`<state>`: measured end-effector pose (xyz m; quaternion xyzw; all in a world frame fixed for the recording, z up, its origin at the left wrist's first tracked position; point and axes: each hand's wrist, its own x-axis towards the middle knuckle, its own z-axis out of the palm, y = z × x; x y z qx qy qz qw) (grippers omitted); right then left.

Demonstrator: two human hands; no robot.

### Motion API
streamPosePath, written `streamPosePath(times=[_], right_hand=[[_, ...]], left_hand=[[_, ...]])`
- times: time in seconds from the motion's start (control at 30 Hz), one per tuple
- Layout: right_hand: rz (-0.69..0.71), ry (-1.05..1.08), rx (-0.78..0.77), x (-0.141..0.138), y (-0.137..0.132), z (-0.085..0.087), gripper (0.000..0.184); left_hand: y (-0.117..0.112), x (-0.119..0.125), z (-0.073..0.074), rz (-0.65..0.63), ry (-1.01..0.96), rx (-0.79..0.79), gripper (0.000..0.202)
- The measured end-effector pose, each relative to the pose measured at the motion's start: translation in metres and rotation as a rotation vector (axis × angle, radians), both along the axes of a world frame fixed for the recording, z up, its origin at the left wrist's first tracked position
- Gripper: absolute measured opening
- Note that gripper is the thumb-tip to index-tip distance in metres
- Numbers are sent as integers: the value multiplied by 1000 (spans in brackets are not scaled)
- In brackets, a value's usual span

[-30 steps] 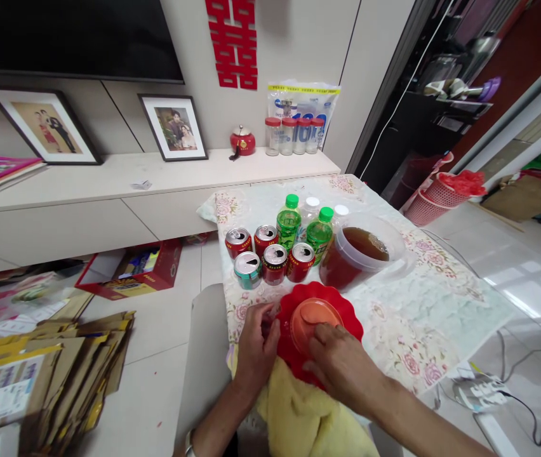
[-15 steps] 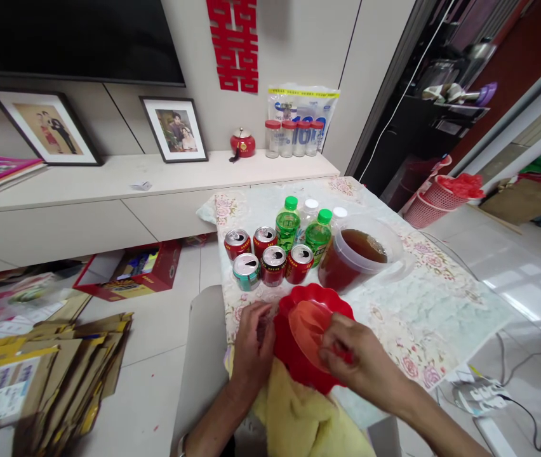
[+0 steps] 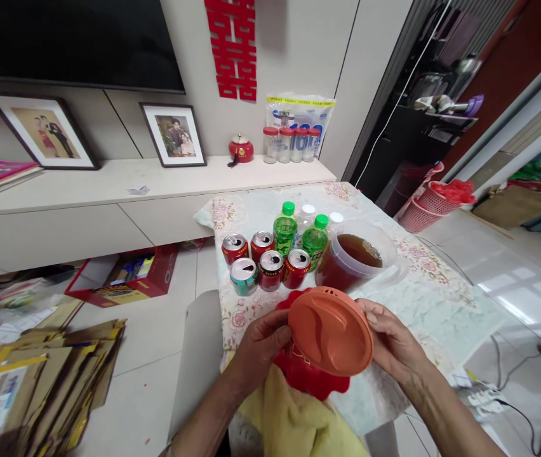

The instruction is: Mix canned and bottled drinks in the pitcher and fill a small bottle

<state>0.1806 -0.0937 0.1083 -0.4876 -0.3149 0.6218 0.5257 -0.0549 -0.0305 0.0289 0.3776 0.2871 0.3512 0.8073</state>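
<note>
My left hand [image 3: 265,339] and my right hand [image 3: 394,336] grip opposite edges of a round orange plastic lid [image 3: 330,330]. It has an S-shaped raised pattern and small slots at its far rim, and is held tilted above a red scalloped dish [image 3: 318,382]. The lid hides most of the dish. Just beyond stands a clear plastic pitcher [image 3: 389,254], uncovered, with brown liquid [image 3: 359,251] in it. A yellow cloth [image 3: 294,419] lies below my hands at the table's near edge.
Several opened drink cans, such as a teal one [image 3: 244,277], stand left of the pitcher. Behind them are green-capped bottles [image 3: 285,227] and white-capped ones [image 3: 307,218]. A floral cloth [image 3: 442,298] covers the table. Flattened cardboard [image 3: 56,393] lies on the floor at left.
The orange lid has been lifted out of the red dish and turned toward me. My left hand has moved from the dish's edge onto the lid; my right hand has shifted to its right side.
</note>
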Motion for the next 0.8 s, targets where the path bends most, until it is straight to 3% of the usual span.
streamPosePath(times=[0.1, 0.23, 0.43, 0.53, 0.6, 0.67, 0.8], right_hand=[[-66, -49, -31, 2, 2, -3, 45], [-149, -187, -35, 3, 2, -6, 49], [-478, -602, 150, -8, -21, -5, 27], [-461, -917, 380, -28, -33, -10, 12], [-448, -1132, 524, -43, -36, -16, 24], [-464, -1227, 539, -56, -36, -24, 27], [-500, -1282, 479, -67, -35, -36, 15]], left_hand=[[-4, -1, 10, 13, 8, -64, 42], [-11, -2, 25, 35, 99, -39, 41], [-23, 1, 30, 234, 286, 160, 28], [-31, 8, 33, 308, 354, 278, 24], [-36, 14, 34, 346, 362, 340, 23], [-42, 19, 34, 358, 341, 387, 22], [-58, 29, 26, 343, 280, 407, 20]])
